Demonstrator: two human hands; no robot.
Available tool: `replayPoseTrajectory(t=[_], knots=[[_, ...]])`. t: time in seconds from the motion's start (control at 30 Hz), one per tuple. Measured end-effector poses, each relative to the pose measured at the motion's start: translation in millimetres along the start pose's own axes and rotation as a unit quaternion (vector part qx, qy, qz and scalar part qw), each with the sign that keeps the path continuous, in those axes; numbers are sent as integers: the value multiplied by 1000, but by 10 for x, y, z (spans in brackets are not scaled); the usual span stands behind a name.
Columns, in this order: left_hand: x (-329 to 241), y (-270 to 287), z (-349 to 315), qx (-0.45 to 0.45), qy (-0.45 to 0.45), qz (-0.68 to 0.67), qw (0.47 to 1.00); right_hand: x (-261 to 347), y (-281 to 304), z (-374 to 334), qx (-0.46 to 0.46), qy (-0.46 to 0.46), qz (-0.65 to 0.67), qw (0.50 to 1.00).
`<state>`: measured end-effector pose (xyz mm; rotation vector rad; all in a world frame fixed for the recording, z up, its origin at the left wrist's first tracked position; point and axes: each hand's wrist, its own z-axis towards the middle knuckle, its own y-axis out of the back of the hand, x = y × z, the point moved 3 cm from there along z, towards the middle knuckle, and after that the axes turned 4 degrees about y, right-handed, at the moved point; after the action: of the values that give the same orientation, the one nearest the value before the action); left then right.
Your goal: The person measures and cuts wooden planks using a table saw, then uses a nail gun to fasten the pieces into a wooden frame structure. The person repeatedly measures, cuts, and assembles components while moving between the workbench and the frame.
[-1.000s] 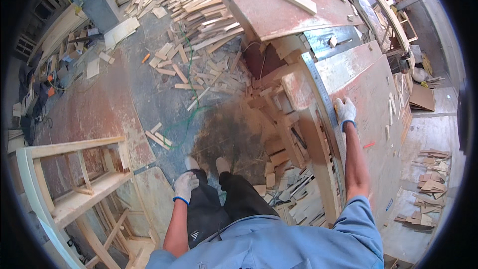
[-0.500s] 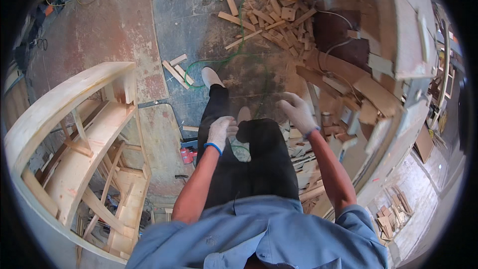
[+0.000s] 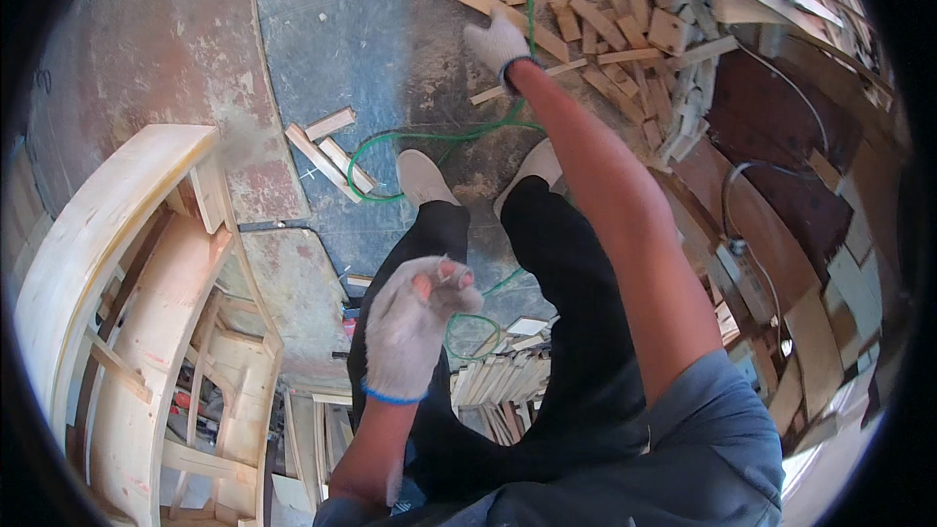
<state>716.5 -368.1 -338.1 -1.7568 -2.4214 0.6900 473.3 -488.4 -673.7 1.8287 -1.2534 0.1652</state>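
My left hand (image 3: pixel 408 327), in a white knit glove with a blue cuff and bare fingertips, hovers over my left thigh. Its fingers are loosely bent and apart, with nothing visible in them. My right hand (image 3: pixel 496 43), also gloved, stretches far forward over the floor beside a flat wooden strip (image 3: pixel 547 43). The thumb stands away from the fingers, and a fingertip overlaps the strip's edge; whether it touches cannot be seen. To the right of that hand lies a heap of short wood offcuts (image 3: pixel 625 39).
A green hose (image 3: pixel 459 134) curls across the floor by my shoes (image 3: pixel 422 179). Several short wood strips (image 3: pixel 330 158) lie left of it. A curved wooden frame (image 3: pixel 146 332) stands at left. Boards and a grey cable (image 3: pixel 727 197) crowd the right; stacked strips (image 3: pixel 503 378) show between my legs.
My right hand has reached forward and left to the wood strip by the heap. My left hand appears nearer and larger. The view has shifted, and both shoes now show side by side.
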Motion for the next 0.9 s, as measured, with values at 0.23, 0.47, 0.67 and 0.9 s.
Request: replayPoseTrajectory(t=[0.23,0.47,0.67,0.9], knots=[[-71,-73,194,-54,28,-44,997,-368,-225,635,24,-66,173,982],[410,10,474,-101,43,-28,994,310,528,-1159,161,-113,383,903],[290,-367,872,7,19,-240,971,867,1692,-2410,269,-138,525,796],[-128,-1143,651,122,-48,-210,969,872,1698,-2797,251,-363,803,400]])
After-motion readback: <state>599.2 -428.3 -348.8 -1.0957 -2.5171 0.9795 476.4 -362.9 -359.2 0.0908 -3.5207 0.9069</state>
